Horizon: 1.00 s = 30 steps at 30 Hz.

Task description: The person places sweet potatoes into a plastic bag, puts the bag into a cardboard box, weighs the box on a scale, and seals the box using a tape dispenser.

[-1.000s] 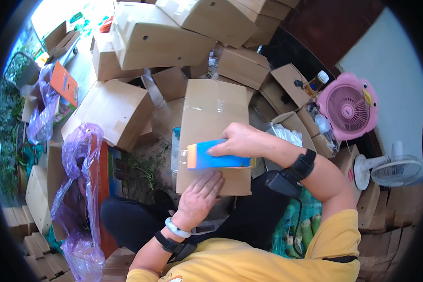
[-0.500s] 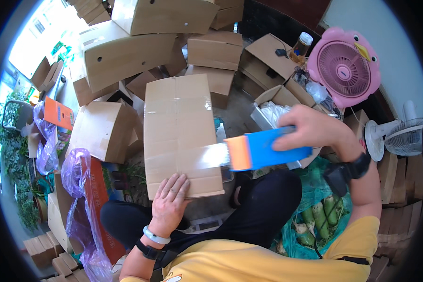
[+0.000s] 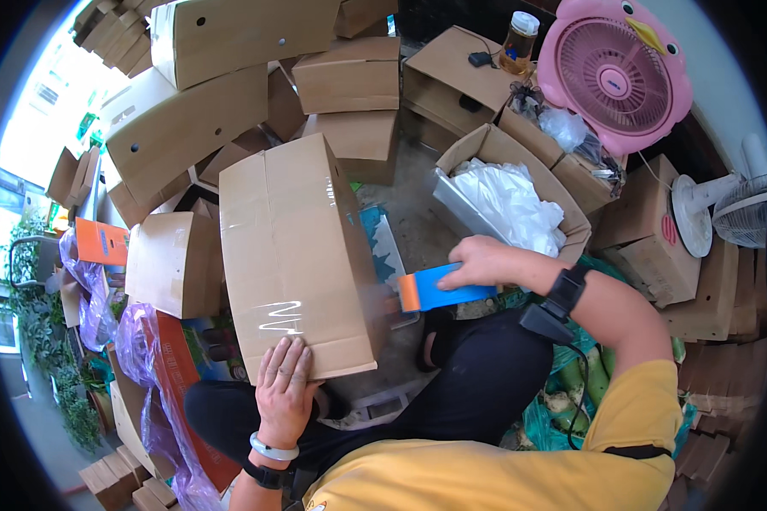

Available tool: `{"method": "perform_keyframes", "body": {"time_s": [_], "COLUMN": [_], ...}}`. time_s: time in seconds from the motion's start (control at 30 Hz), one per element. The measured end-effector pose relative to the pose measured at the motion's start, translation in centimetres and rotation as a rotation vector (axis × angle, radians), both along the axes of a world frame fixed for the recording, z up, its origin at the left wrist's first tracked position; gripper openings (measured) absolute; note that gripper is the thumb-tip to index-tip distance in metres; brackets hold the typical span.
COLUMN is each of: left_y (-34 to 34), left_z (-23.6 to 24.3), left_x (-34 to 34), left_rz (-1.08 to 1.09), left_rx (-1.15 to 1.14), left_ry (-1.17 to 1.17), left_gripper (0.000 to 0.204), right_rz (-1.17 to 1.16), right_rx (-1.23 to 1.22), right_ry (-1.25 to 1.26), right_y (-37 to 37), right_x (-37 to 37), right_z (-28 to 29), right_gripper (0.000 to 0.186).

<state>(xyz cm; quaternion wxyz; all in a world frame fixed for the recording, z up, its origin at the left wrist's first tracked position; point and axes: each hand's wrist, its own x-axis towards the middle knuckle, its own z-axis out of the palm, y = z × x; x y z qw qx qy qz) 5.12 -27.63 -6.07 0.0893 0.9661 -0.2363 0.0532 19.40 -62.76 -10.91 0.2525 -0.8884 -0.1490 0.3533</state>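
Observation:
A closed cardboard box (image 3: 294, 247) stands in front of my knees, with shiny clear tape on its top near the front edge. My left hand (image 3: 285, 387) lies on that near edge, fingers stretched out and pressed against the cardboard. To the right of the box, my right hand (image 3: 483, 262) grips a blue tape dispenser (image 3: 458, 294) with an orange end. The orange end points at the box's right side. Whether tape runs between the dispenser and the box is too blurred to tell.
An open carton with white plastic bags (image 3: 511, 204) stands beyond my right hand. Stacked cardboard boxes (image 3: 222, 38) rise behind. A pink fan (image 3: 614, 85) and a white fan (image 3: 699, 204) are at the right. Green radishes (image 3: 601, 375) lie by my right knee, purple plastic wrap (image 3: 158, 409) at the left.
The dispenser in my right hand has moved lower, beside the box's right side. Shiny tape now shows on the near top. My left hand stays on the front edge; the whole view has shifted.

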Motion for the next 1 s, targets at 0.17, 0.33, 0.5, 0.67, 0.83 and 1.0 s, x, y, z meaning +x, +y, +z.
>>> {"method": "perform_keyframes", "body": {"time_s": [0.17, 0.33, 0.5, 0.67, 0.83, 1.0], "left_y": [0.1, 0.1, 0.2, -0.1, 0.4, 1.6], "left_z": [-0.2, -0.8, -1.2, -1.3, -1.3, -0.4], "left_x": [-0.3, -0.5, -0.8, -0.5, -0.8, -1.3], "left_rz": [0.011, 0.011, 0.023, 0.022, 0.034, 0.093], "left_rx": [-0.012, -0.031, -0.052, -0.061, -0.117, -0.407], "left_ry": [0.000, 0.004, -0.022, -0.070, -0.058, 0.001], "left_gripper": [0.046, 0.044, 0.042, 0.043, 0.044, 0.045], "right_rz": [0.062, 0.063, 0.034, 0.385, 0.378, -0.149], "right_rx": [-0.039, -0.056, -0.088, -0.404, -0.492, -0.327], "right_ry": [0.037, 0.087, 0.128, 0.027, 0.001, -0.299], "right_y": [4.4, 5.4, 8.3, 12.8, 13.6, 8.5], "right_x": [1.3, 1.4, 2.9, 3.6, 3.5, 9.3], "right_z": [-0.3, 0.0, 3.1, 0.5, -1.1, 2.2], "right_gripper": [0.060, 0.057, 0.056, 0.034, 0.043, 0.054]}}
